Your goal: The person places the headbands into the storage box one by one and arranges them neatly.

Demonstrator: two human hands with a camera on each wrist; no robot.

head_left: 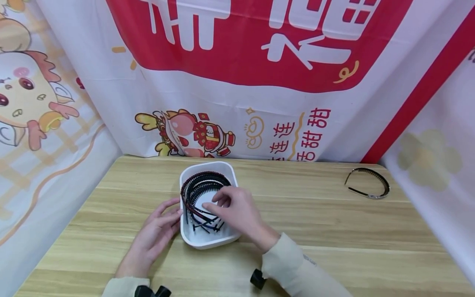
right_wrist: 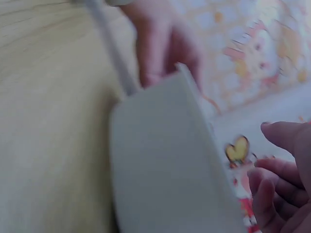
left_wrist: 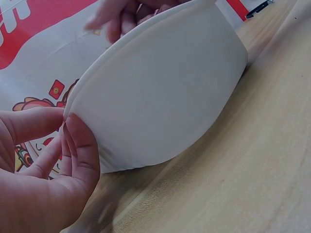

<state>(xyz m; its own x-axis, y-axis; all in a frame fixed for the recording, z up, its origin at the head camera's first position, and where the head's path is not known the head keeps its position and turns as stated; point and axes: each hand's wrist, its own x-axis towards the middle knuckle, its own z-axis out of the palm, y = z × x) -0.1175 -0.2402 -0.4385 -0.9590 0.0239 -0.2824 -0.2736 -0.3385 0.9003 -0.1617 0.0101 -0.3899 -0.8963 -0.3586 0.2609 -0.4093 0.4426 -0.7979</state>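
Observation:
A white plastic box (head_left: 198, 244) stands on the table, with several dark hair hoops (head_left: 193, 186) piled in it, some with comb teeth. My left hand (head_left: 157, 235) is at the left side of the box; in the left wrist view its thumb and finger pinch the rim. Over the right part of the box is my right hand (head_left: 237, 208), fingers loosely bent above the hoops. The right wrist view shows no thing between its thumb and fingers. Part of the pile is hidden under this hand.
A single black hair hoop (head_left: 384, 187) lies apart at the table's far right. Printed cloth (head_left: 222, 95) hangs along the back and both sides of the wooden table (head_left: 315, 218).

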